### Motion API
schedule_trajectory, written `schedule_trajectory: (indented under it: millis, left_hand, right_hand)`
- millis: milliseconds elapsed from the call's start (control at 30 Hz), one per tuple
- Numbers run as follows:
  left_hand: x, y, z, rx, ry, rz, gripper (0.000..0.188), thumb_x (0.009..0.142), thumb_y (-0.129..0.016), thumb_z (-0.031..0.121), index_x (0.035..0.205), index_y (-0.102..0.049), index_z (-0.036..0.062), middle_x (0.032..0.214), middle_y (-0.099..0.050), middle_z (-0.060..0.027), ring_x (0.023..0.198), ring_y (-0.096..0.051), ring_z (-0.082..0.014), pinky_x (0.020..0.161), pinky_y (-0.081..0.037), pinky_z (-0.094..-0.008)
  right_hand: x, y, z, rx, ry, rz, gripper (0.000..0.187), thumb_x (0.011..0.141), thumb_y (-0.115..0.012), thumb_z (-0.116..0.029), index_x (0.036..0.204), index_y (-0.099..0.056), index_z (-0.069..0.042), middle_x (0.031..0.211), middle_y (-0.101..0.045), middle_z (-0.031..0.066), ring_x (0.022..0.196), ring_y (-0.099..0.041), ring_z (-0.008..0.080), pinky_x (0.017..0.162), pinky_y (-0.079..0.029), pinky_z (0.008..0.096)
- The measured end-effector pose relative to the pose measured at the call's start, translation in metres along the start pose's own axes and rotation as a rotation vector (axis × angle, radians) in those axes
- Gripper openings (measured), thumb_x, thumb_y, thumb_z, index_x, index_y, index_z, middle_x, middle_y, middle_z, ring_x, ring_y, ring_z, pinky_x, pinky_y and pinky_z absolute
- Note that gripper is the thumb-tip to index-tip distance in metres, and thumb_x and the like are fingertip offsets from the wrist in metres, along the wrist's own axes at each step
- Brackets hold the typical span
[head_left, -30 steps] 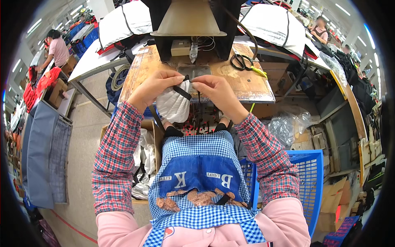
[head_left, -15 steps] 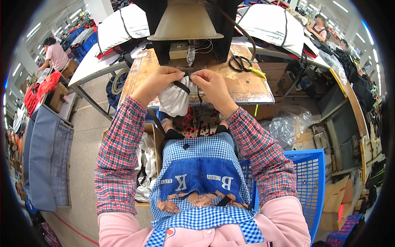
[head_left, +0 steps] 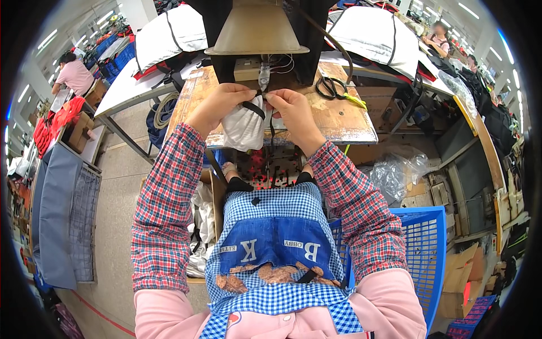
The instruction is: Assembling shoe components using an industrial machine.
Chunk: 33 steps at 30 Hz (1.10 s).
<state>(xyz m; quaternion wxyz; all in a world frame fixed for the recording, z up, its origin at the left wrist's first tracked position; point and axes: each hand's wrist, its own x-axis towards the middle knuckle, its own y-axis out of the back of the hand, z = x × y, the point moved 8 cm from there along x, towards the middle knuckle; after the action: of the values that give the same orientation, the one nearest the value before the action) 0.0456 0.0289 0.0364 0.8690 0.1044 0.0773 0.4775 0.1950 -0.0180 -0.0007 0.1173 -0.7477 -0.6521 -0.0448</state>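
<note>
My left hand (head_left: 221, 107) pinches the black strap edge of a white fabric piece (head_left: 244, 129) at the front of a worn wooden table. Opposite it, my right hand (head_left: 293, 114) pinches the black strap (head_left: 271, 131), whose loose end dangles below my fingers. Both sets of fingertips nearly meet beneath the metal machine head, by a small clear fitting (head_left: 263, 76). The white fabric hangs in a pouch shape under my left hand. What lies exactly between the fingertips is too small to make out.
Black-handled scissors (head_left: 331, 88) lie on the table (head_left: 336, 121) to the right. A beige cone-shaped cover (head_left: 257, 31) hangs above my hands. A blue plastic basket (head_left: 424, 248) stands at my right, a cardboard box (head_left: 217, 206) of white pieces at my left. Two co-workers sit farther off.
Both hands have moved slightly forward, up toward the machine, carrying the white fabric and strap along. The fabric has shifted a little to the right.
</note>
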Motion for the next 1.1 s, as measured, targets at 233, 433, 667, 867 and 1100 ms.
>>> schedule_trajectory:
  millis: [233, 433, 667, 867, 1100]
  left_hand:
    - [0.000, 0.002, 0.001, -0.074, -0.018, 0.047, 0.032, 0.089, -0.067, 0.020, 0.106, -0.067, -0.0077, 0.095, -0.069, -0.0084, 0.085, -0.062, -0.0130, 0.076, -0.049, -0.0248]
    - [-0.014, -0.004, -0.007, -0.133, -0.027, -0.007, 0.028, 0.091, -0.064, 0.019, 0.102, -0.068, -0.0063, 0.089, -0.068, -0.0055, 0.077, -0.061, -0.0101, 0.068, -0.049, -0.0242]
    - [-0.085, -0.084, 0.012, 0.157, -0.151, -0.232, 0.021, 0.096, -0.059, 0.019, 0.102, -0.065, 0.0000, 0.088, -0.063, 0.0034, 0.083, -0.056, -0.0061, 0.075, -0.047, -0.0217]
    - [-0.219, -0.141, 0.103, 0.265, -0.766, -0.763, 0.032, 0.088, -0.068, 0.019, 0.112, -0.059, -0.0013, 0.103, -0.062, -0.0143, 0.094, -0.062, -0.0284, 0.082, -0.049, -0.0359]
    - [-0.357, -0.155, 0.147, -0.444, -1.052, -1.546, 0.034, 0.096, -0.053, 0.045, 0.090, -0.061, 0.0116, 0.087, -0.055, -0.0113, 0.076, -0.053, -0.0288, 0.065, -0.042, -0.0401]
  right_hand:
    - [0.001, 0.000, -0.003, 0.032, -0.008, 0.027, 0.017, 0.093, -0.061, -0.016, 0.098, -0.067, -0.002, 0.084, -0.067, 0.0005, 0.077, -0.060, 0.0072, 0.069, -0.046, 0.0222]
    - [-0.019, -0.006, 0.000, 0.082, -0.066, -0.083, 0.026, 0.095, -0.062, -0.021, 0.109, -0.062, 0.000, 0.096, -0.066, 0.0020, 0.084, -0.061, 0.0073, 0.072, -0.049, 0.0226]
    - [-0.112, 0.023, -0.025, -0.189, 0.045, -0.142, 0.041, 0.085, -0.072, -0.025, 0.110, -0.059, 0.005, 0.093, -0.065, 0.0065, 0.083, -0.059, 0.0095, 0.073, -0.050, 0.0253]
    - [-0.210, 0.137, -0.075, -0.632, -0.201, -0.075, 0.037, 0.079, -0.072, -0.016, 0.110, -0.062, 0.003, 0.094, -0.066, 0.0058, 0.082, -0.060, 0.0107, 0.073, -0.050, 0.0259]
    - [-0.320, 0.242, -0.083, -1.539, -0.389, 0.062, 0.039, 0.076, -0.074, -0.025, 0.105, -0.064, 0.000, 0.094, -0.068, 0.0196, 0.090, -0.065, 0.0359, 0.078, -0.051, 0.0429]
